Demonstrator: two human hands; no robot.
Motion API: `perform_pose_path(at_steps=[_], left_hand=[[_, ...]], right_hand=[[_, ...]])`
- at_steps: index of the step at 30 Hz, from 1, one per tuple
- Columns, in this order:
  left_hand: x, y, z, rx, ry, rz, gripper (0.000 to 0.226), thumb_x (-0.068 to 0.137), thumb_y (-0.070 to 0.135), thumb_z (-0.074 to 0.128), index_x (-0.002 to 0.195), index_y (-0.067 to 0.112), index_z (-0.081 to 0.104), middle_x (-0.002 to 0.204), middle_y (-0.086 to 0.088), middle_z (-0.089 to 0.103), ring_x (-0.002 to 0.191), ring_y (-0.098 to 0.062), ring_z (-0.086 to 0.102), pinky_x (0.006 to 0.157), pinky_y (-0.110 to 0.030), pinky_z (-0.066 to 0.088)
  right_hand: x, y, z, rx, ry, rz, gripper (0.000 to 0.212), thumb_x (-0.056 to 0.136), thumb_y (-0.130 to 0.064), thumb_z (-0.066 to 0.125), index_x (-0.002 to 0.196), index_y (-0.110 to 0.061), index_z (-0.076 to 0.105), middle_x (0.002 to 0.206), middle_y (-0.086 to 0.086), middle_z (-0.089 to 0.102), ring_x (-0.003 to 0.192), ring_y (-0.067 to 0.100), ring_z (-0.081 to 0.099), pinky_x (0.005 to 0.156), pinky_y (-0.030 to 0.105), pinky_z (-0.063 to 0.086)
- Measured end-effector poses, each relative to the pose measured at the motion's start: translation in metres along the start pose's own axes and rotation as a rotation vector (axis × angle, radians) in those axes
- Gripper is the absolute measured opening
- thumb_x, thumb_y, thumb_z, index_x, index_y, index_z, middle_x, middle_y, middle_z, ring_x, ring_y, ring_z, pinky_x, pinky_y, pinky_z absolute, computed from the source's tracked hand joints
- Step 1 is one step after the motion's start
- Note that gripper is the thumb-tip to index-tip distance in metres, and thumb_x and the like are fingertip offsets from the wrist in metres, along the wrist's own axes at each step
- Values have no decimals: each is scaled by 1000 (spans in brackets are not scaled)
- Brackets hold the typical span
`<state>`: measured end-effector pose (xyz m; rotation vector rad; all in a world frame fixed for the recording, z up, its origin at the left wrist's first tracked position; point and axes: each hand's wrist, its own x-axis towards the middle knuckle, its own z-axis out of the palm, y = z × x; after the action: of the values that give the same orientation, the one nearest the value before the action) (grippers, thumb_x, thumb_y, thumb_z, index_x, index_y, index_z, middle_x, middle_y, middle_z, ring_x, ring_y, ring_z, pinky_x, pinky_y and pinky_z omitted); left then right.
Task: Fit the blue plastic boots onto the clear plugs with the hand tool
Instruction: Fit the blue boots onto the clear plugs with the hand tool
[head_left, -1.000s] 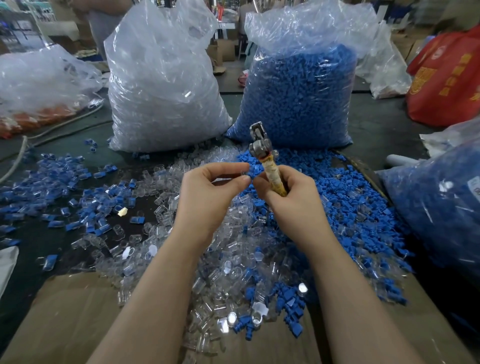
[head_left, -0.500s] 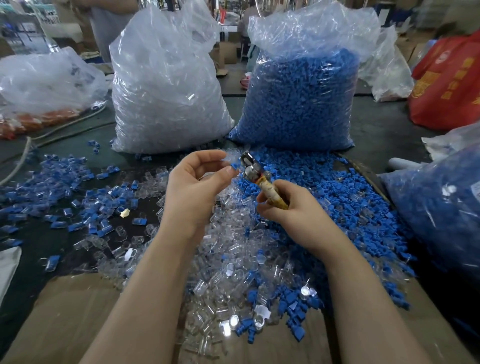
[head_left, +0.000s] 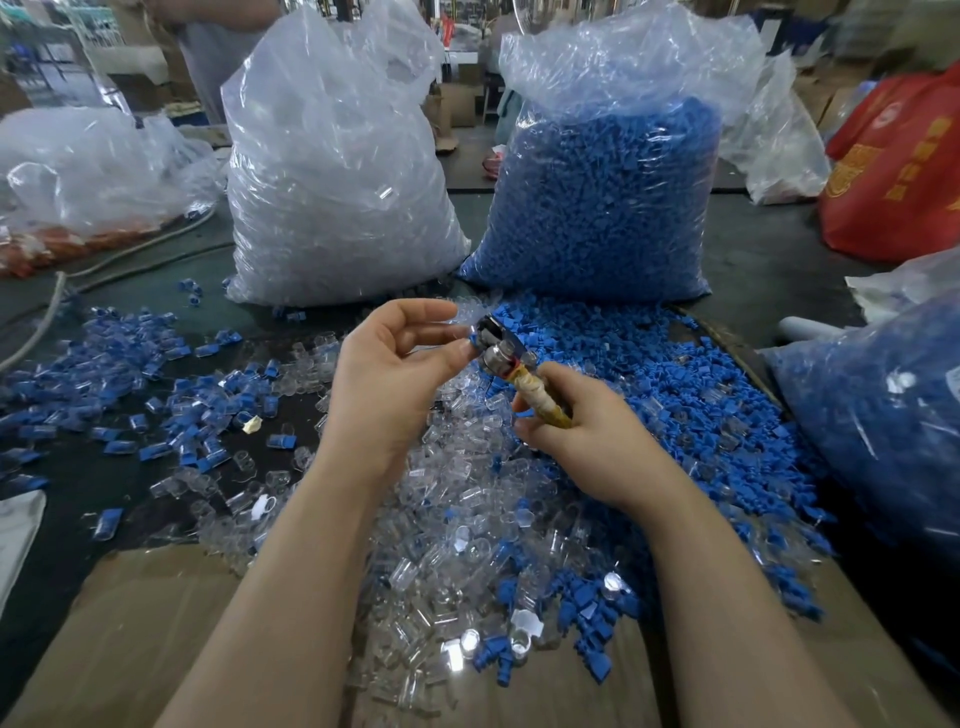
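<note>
My right hand (head_left: 582, 431) grips the tape-wrapped handle of the hand tool (head_left: 511, 358), whose metal head tilts up and to the left. My left hand (head_left: 387, 379) pinches a small blue boot (head_left: 471, 347) between thumb and forefinger, right against the tool's head. Whether a clear plug sits inside it I cannot tell. Under both hands lies a heap of loose clear plugs (head_left: 467, 519). A pile of blue boots (head_left: 623, 374) spreads to the right of the tool.
Two tall plastic sacks stand behind: clear plugs (head_left: 332, 171) at left, blue boots (head_left: 608, 187) at right. Fitted blue-and-clear pieces (head_left: 119, 384) are scattered at left. Another sack of blue parts (head_left: 883, 410) lies at right. Cardboard (head_left: 130, 634) covers the near table edge.
The tool has tipped from upright to leaning left and dropped lower with my right hand. My left hand has come against its head with the blue boot.
</note>
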<state>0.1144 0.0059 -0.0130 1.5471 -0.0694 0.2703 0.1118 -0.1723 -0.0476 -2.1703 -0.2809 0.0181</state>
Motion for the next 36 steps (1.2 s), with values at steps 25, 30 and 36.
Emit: perform_pose_path(at_steps=[25, 30, 36], left_hand=[[14, -10, -23, -427, 171, -401, 11, 93, 3, 58, 98, 5, 68, 81, -4, 70, 68, -8, 68, 75, -25, 60], [23, -17, -63, -944, 417, -492, 17, 98, 18, 55, 84, 11, 62, 64, 1, 66, 59, -7, 67, 73, -27, 60], [23, -25, -93, -1211, 713, -494, 18, 104, 16, 45, 100, 4, 58, 76, -8, 73, 62, -12, 73, 58, -31, 60]], right_hand=[[3, 2, 0, -288, 214, 9, 13, 88, -30, 56, 90, -32, 44, 75, -5, 58, 68, 20, 53, 59, 37, 41], [4, 6, -2, -558, 354, -14, 15, 91, -30, 55, 106, -32, 50, 84, -5, 52, 79, 23, 44, 70, 35, 26], [4, 7, 0, -531, 396, 135, 9, 93, -26, 52, 95, -34, 48, 65, -9, 51, 55, 13, 45, 46, 27, 25]])
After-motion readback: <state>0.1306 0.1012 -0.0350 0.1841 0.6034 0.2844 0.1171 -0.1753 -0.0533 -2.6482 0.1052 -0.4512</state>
